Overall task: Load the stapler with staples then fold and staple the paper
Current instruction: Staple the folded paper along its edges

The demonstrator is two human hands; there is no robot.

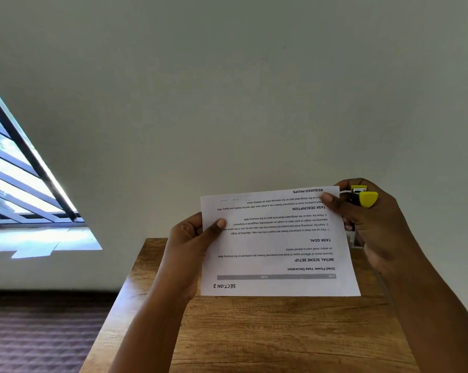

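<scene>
A folded white printed sheet of paper (pixel 276 246) is held up in the air above the table, its text upside down to me. My left hand (pixel 192 243) pinches its left edge, thumb on the front. My right hand (pixel 375 224) grips the paper's upper right corner with the thumb on the front, and also holds a yellow and black stapler (pixel 362 196) at that corner. The stapler's yellow tip and metal mouth show beside the paper's top right edge; the rest of it is hidden in my palm.
A wooden table (pixel 268 335) lies below the paper, standing against a plain pale wall. A barred window (pixel 20 184) is at the left. Dark patterned carpet (pixel 39 335) covers the floor left of the table.
</scene>
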